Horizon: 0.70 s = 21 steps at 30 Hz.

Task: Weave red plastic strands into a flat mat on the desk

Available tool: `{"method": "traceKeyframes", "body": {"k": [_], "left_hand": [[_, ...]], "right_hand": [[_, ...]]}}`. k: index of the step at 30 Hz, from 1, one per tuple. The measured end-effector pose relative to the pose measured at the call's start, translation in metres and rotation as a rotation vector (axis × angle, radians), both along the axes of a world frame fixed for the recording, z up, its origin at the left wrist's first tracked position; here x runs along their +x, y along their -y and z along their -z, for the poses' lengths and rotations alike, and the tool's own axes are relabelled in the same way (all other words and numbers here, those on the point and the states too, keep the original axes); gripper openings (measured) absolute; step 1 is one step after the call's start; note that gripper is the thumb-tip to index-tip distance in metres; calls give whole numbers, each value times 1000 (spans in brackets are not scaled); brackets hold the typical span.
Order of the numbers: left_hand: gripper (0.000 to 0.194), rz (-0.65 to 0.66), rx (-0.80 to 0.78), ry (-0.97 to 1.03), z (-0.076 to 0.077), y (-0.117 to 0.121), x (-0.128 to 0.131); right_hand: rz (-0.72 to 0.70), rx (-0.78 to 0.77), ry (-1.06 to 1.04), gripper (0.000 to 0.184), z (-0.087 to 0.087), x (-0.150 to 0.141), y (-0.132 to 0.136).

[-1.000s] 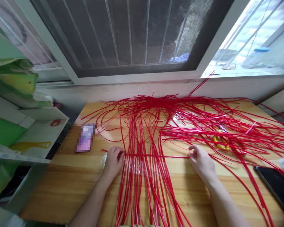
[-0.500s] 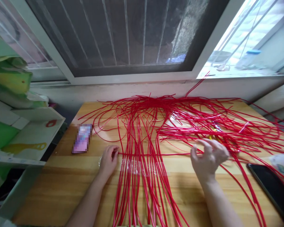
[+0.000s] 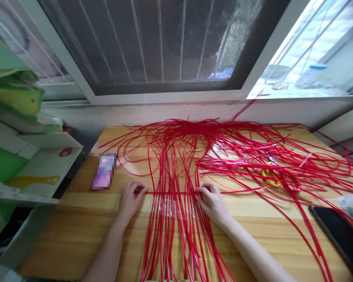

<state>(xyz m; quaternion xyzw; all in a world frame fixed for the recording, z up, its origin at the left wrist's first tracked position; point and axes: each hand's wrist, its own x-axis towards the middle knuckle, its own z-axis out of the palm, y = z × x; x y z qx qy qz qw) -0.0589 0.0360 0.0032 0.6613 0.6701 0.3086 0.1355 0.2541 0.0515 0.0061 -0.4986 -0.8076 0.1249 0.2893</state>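
Many long red plastic strands run lengthwise down the wooden table, with clear tape across them. One crosswise red strand passes through them from side to side, its right part lying free on the table. At the left edge of the lengthwise strands, my left hand is closed, pinching the crosswise strand near its left end. My right hand is at the right edge, thumb and fingertips pinched on the same strand where it leaves the others. The exact fingertip contact is small and partly hidden.
A tangled heap of red strands lies along the table's back and spreads right over yellow-handled scissors. A blurred pink-purple rectangular object is at left; a black flat device is at right. Behind stands a barred window.
My right hand released the crosswise strand farther right, opened and lifted, then moved left to the edge of the lengthwise strands. My left hand slid slightly left with the strand.
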Motion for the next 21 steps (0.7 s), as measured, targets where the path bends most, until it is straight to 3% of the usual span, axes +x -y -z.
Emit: {"method": "traceKeyframes", "body": {"k": [5, 9, 14, 21], "left_hand": [[22, 38, -9, 17, -1, 1, 1], [21, -15, 9, 127, 1, 3, 0], [20, -66, -14, 255, 5, 2, 1], [23, -70, -77, 339, 8, 1, 15]], "right_hand": [[10, -11, 14, 14, 1, -1, 2], [120, 44, 47, 12, 3, 1, 1], [247, 85, 313, 22, 2, 9, -2], [252, 137, 373, 24, -1, 27, -8]]}}
